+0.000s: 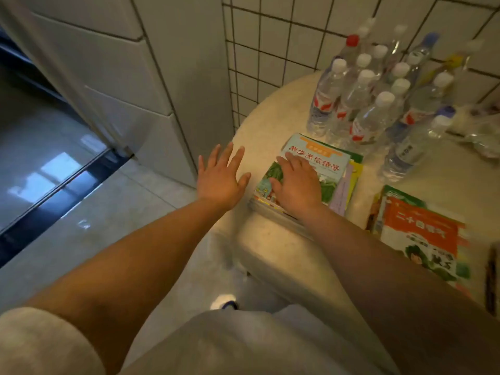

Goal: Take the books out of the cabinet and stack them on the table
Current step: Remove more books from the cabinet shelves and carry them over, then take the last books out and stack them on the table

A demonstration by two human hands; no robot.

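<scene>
Your right hand (296, 182) lies flat on the stack of books (305, 175) near the table's (273, 117) left edge, fingers straight and lightly spread over the top cover, holding nothing — pressing or steadying at most. The stack's long axis runs away from you and a little to the right, toward the water bottles (362, 104), with its lower sheets fanned out on the right side. Your left hand (220, 177) hovers open, fingers wide, just left of the stack and off the table's rim — so it is the nearer hand to the white cabinet (151, 85) on your left, and likely the one to reach there. A second pile of books (422, 234) sits well apart to the right.
</scene>
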